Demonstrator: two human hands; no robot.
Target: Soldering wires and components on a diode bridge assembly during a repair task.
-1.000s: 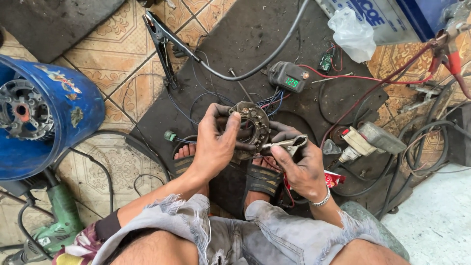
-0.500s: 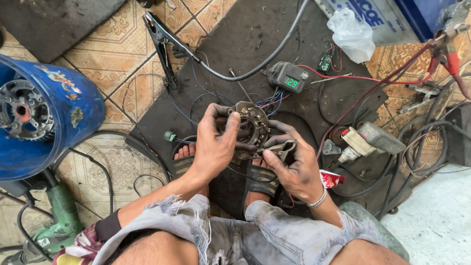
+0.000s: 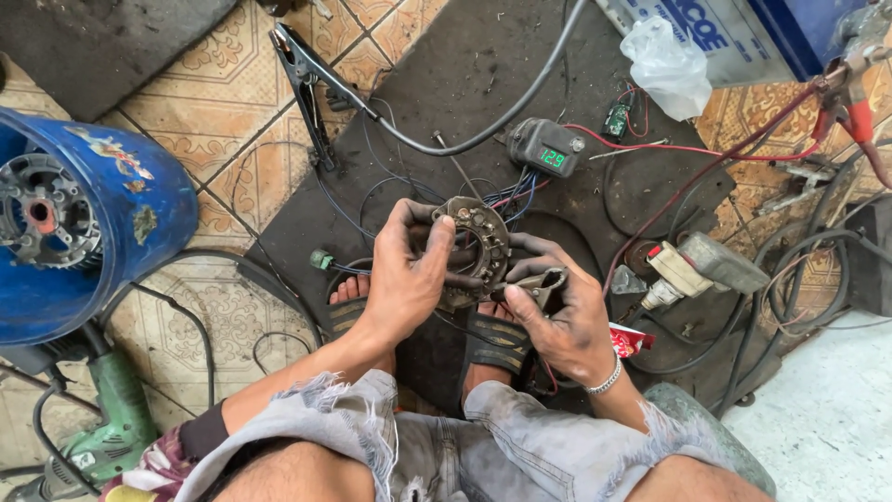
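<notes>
My left hand (image 3: 404, 274) grips the left rim of a round, greasy metal ring part (image 3: 476, 244) with coloured wires running off its top. My right hand (image 3: 562, 316) holds a small grey metal piece (image 3: 541, 283) against the ring's lower right edge. Both hands are blackened with grease. They hover above my sandalled feet (image 3: 492, 339) and a dark rubber mat (image 3: 446, 112).
A small black meter with a green digital display (image 3: 548, 149) lies on the mat behind the ring. A blue drum with a hub (image 3: 65, 223) stands at the left, a green power tool (image 3: 107, 418) below it. Red clamp and cables (image 3: 850, 102) at the right; black clamp (image 3: 302, 70) top left.
My right hand has slid a little lower and closer to the ring, bringing the small grey piece against its edge. The left hand keeps the same hold.
</notes>
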